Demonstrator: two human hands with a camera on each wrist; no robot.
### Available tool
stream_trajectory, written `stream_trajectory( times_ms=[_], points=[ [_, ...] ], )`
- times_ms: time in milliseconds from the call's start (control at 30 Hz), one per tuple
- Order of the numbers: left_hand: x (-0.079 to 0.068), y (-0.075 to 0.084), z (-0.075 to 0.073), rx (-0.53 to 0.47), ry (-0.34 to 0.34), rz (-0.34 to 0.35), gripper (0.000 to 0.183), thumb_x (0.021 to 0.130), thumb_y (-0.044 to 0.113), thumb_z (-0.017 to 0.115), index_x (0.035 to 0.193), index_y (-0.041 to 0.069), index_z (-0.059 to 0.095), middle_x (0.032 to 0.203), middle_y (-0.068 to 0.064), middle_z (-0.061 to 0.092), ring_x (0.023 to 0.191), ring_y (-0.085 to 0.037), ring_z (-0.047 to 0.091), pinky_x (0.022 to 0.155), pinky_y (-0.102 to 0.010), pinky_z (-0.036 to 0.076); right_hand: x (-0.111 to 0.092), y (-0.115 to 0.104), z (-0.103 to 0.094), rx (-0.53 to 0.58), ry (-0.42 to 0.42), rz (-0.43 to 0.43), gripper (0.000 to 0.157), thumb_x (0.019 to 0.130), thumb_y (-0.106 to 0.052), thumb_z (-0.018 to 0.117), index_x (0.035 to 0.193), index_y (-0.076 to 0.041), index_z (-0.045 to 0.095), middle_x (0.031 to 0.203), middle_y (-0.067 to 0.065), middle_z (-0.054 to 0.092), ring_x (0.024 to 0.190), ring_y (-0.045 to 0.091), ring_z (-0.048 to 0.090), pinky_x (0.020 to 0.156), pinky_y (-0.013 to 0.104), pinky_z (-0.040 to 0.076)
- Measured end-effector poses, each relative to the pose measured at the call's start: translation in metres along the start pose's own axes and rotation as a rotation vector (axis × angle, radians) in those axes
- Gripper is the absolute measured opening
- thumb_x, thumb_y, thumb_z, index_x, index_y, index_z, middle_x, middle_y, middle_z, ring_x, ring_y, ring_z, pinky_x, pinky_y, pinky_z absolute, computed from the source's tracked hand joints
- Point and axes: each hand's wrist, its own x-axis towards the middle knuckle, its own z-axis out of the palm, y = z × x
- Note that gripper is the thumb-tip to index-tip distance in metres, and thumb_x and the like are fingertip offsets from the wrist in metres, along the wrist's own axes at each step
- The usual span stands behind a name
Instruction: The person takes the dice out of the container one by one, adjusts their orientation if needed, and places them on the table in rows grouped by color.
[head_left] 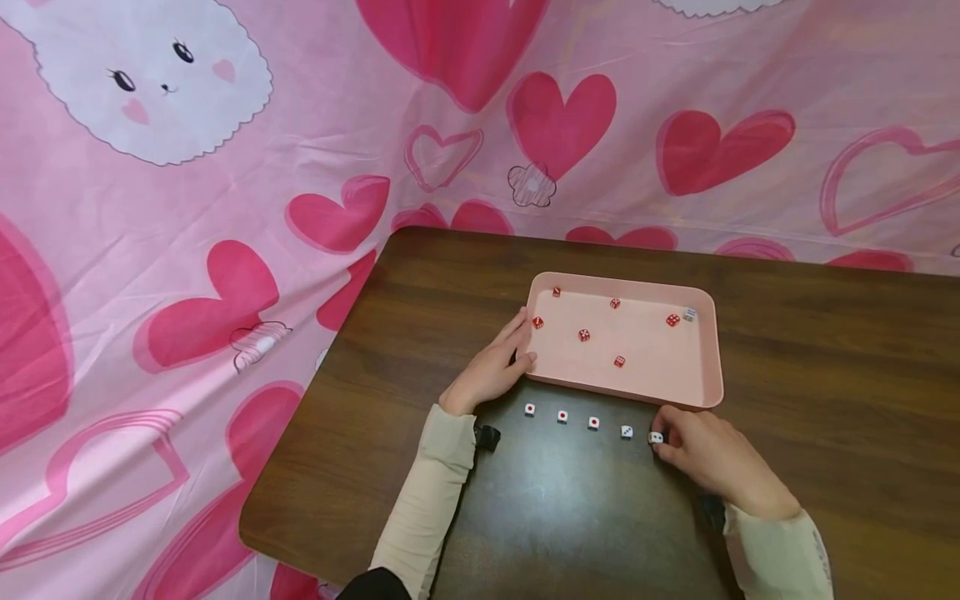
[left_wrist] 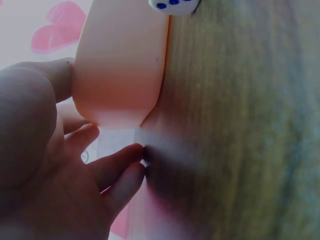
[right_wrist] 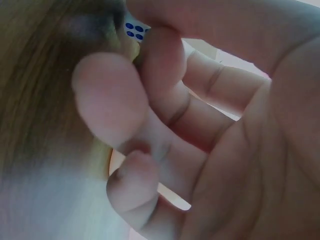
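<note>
A pink tray (head_left: 652, 383) lies on the table. My left hand (head_left: 489, 367) rests against its left end, the fingers straight along the outer wall and the thumb at the near corner's rim. In the left wrist view, the lower fingertips touch the table. My right hand (head_left: 716, 454) pinches a white die (head_left: 656, 437) between thumb and fingers at the right end of a row of white dice (head_left: 593, 423). The held die is mostly hidden in the right wrist view, where blue dots (right_wrist: 134, 30) show. Three dice in the row have a single red dot on top.
Inside the tray lie several red dice (head_left: 584, 335), spread apart, and one white die (head_left: 689, 314) near the right wall beside a red one. The dark wooden table (head_left: 360, 400) has its left edge near a pink heart-patterned cloth (head_left: 337, 125), which also hangs behind the table.
</note>
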Motion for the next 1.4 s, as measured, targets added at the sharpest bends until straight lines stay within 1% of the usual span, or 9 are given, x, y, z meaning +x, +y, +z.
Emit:
stream_trajectory(
  times_ms=[167, 533, 833, 1133, 1400],
  points=[
    [0.0002, -0.0001, -0.0001, 0.002, 0.001, 0.003, 0.063, 0.1, 0.034, 0.046, 0.155, 0.019, 0.019, 0.163, 0.016, 0.003, 0.149, -0.008, 0.016, 0.118, -0.038, 0.026, 0.0009, 0.0006, 0.0002, 0.002, -0.016, 0.013, 0.014, 0.081, -0.014, 0.072, 0.09, -0.016, 0.062, 0.066, -0.007, 0.051, 0.059, 0.01, 0.043, 0.054, 0.027, 0.034],
    [0.001, 0.0001, 0.0009, -0.009, -0.008, -0.022, 0.064, 0.1, 0.035, 0.046, 0.155, 0.022, 0.017, 0.162, 0.019, 0.001, 0.149, -0.007, 0.014, 0.118, -0.039, 0.026, 0.0025, 0.0017, 0.0009, 0.017, -0.033, 0.035, 0.013, 0.081, -0.015, 0.072, 0.09, -0.016, 0.062, 0.066, -0.006, 0.051, 0.059, 0.011, 0.044, 0.054, 0.029, 0.035],
    [0.0015, 0.0001, 0.001, -0.005, -0.002, -0.018, 0.064, 0.1, 0.035, 0.047, 0.155, 0.021, 0.017, 0.162, 0.02, 0.001, 0.149, -0.007, 0.015, 0.118, -0.039, 0.026, 0.0028, 0.0018, 0.0019, 0.015, -0.013, 0.031, 0.013, 0.081, -0.015, 0.072, 0.089, -0.017, 0.062, 0.065, -0.007, 0.051, 0.058, 0.011, 0.044, 0.053, 0.029, 0.034],
    [0.0013, 0.0017, 0.0008, -0.006, -0.001, -0.014, 0.064, 0.1, 0.035, 0.047, 0.155, 0.02, 0.018, 0.162, 0.018, 0.002, 0.149, -0.007, 0.015, 0.118, -0.039, 0.026, 0.0029, 0.0035, 0.0009, 0.023, -0.037, 0.041, 0.015, 0.081, -0.015, 0.072, 0.092, -0.016, 0.062, 0.067, -0.005, 0.051, 0.059, 0.012, 0.044, 0.054, 0.029, 0.034],
    [0.0007, 0.0021, 0.0006, -0.011, -0.003, -0.015, 0.065, 0.1, 0.035, 0.048, 0.155, 0.021, 0.018, 0.163, 0.017, 0.003, 0.149, -0.007, 0.014, 0.117, -0.039, 0.026, 0.0026, 0.0039, 0.0013, 0.024, -0.023, 0.033, 0.015, 0.08, -0.016, 0.072, 0.091, -0.017, 0.061, 0.067, -0.005, 0.051, 0.059, 0.011, 0.044, 0.054, 0.029, 0.034]
  ],
)
